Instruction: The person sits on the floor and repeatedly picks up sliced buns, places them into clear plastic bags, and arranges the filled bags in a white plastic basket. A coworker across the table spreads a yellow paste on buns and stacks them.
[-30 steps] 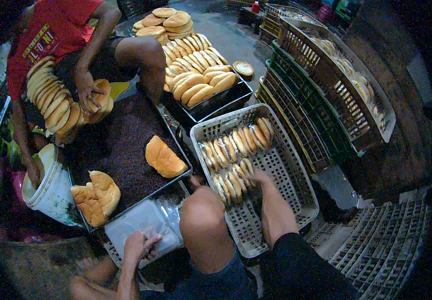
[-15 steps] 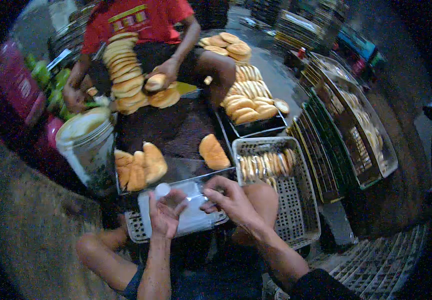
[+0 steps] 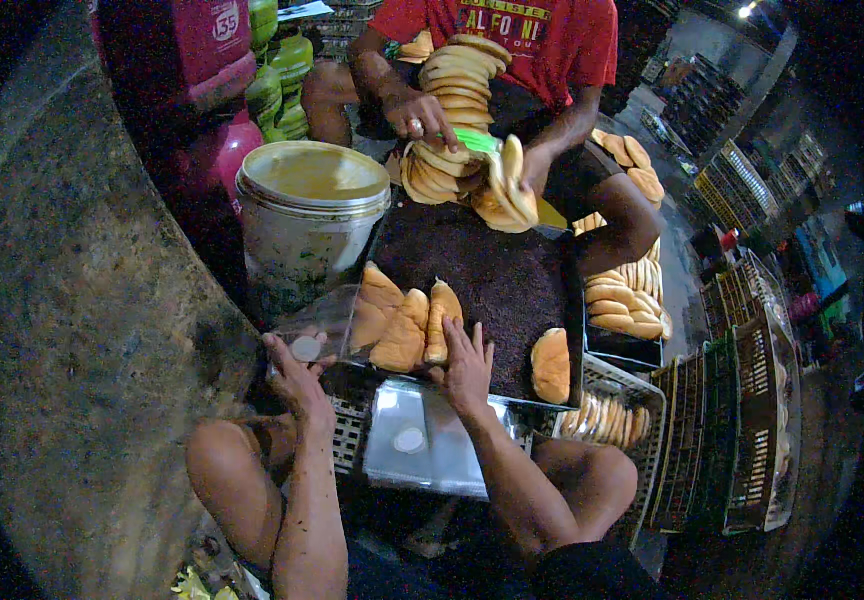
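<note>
In the lower middle of the frame the person is bagging split buns: the left hand (image 3: 297, 372) is gripping the mouth of a clear plastic bag (image 3: 324, 325), fingers curled over its edge with a small pale round thing caught near the thumb, and the right hand (image 3: 466, 367) is lying with fingers spread and fairly straight against the end of a row of buns (image 3: 407, 322), which is sitting at the near left corner of a dark tray (image 3: 492, 275). The leftmost bun looks to be just inside the bag's opening, though the plastic is too sheer to be sure, while the other two are lying outside it, so by my reading the filling is only beginning. One more bun (image 3: 551, 364) is waiting alone at the tray's lower right corner. Below the hands a stack of flat clear bags (image 3: 422, 440) is lying on a white crate (image 3: 624, 392), where a line of small buns is standing on edge at centre right. At the top of the frame another person in a red shirt (image 3: 542, 35) is handling a tall stack of buns (image 3: 457, 120) with a green tool, and more buns are lying on a tray at the right, so plenty seems left to pack. A lidded white bucket (image 3: 312, 215) is standing at upper left, beside the tray.
</note>
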{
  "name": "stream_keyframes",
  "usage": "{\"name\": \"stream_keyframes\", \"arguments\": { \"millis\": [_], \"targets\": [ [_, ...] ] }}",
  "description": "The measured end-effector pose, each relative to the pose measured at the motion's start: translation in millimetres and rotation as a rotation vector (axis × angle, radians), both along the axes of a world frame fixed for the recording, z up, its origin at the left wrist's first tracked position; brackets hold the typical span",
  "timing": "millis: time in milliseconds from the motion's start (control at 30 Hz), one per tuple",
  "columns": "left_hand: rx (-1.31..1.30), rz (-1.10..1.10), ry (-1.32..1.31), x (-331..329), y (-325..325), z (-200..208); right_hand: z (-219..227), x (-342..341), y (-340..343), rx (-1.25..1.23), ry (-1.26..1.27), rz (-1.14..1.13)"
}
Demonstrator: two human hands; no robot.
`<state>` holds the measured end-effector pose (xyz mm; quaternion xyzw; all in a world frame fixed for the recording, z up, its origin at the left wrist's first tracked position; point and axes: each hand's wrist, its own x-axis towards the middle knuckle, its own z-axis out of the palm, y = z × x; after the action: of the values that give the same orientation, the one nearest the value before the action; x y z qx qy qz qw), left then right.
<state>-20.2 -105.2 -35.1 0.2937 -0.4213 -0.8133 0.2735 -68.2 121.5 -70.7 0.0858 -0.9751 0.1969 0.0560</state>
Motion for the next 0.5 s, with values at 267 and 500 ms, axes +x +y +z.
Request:
{"name": "stream_keyframes", "arguments": {
  "millis": [267,500],
  "targets": [
    [-0.276,-0.274,0.177,-37.1,17.3,20.1,164.7,64.9,133.6,-1.001,-0.17,-0.283],
    [-0.602,-0.499,0.161,-22.8,73.7,58.6,220.2,115.6,171.8,-1.234,-0.214,0.045]
  ]
}}
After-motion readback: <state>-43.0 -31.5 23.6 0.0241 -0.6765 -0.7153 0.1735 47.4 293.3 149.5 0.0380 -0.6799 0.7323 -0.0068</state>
